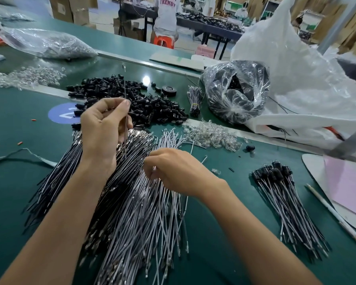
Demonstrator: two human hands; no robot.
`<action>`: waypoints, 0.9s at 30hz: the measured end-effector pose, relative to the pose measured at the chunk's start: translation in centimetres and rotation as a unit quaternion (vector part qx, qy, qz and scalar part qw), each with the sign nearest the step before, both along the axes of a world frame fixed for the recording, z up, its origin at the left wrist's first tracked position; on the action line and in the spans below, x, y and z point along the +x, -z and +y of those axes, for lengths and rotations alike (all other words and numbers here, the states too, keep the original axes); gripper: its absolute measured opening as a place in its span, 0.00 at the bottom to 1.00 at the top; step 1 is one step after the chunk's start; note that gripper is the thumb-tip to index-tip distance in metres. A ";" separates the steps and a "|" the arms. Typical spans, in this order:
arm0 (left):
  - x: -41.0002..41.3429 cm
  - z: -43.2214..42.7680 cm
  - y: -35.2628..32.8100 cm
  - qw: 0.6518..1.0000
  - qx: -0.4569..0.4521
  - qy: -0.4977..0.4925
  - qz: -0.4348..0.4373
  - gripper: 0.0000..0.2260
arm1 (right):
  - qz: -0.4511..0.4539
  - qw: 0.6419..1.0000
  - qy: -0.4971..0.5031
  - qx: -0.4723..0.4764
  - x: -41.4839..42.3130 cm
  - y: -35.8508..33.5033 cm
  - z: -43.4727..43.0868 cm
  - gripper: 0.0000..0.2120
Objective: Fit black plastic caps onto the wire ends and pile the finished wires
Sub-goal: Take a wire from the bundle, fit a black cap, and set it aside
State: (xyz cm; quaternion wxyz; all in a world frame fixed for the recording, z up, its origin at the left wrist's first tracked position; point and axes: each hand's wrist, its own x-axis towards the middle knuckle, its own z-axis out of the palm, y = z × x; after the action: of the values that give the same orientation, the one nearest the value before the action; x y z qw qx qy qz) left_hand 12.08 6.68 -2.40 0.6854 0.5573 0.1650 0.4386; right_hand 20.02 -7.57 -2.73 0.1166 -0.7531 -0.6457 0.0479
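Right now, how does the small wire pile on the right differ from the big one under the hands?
The small pile carries black caps on its far ends; the big pile shows none. The small pile is narrow and untouched; the big pile is wider, with the right hand in it and the left hand pinching a wire above. Both lie on the green table.

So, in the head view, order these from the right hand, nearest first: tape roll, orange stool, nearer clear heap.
1. Nearer clear heap, just beyond the right hand.
2. Tape roll, farther back on the table.
3. Orange stool, far behind.
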 end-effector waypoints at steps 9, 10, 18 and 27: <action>0.6 -1.5 0.4 0.999 0.013 0.037 0.026 0.04 | 0.029 0.998 -0.054 0.001 0.5 0.4 -0.1 0.09; 0.6 -1.7 0.4 0.999 0.013 0.038 0.029 0.04 | 0.042 0.997 -0.056 0.012 0.7 0.4 -0.1 0.09; 0.8 -2.2 0.5 0.997 0.007 0.043 0.066 0.02 | 0.147 0.931 0.038 0.332 1.1 0.2 -2.8 0.04; 1.2 -4.1 0.9 0.944 -0.058 0.291 0.145 0.07 | -0.030 0.909 0.064 0.411 1.7 0.4 -6.1 0.03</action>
State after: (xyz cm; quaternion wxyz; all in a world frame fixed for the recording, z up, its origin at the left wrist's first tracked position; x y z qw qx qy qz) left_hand 13.31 2.56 -3.26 0.7832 0.5978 0.1186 0.1236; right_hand 21.70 -13.68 -3.10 0.3992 -0.6792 -0.5618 -0.2524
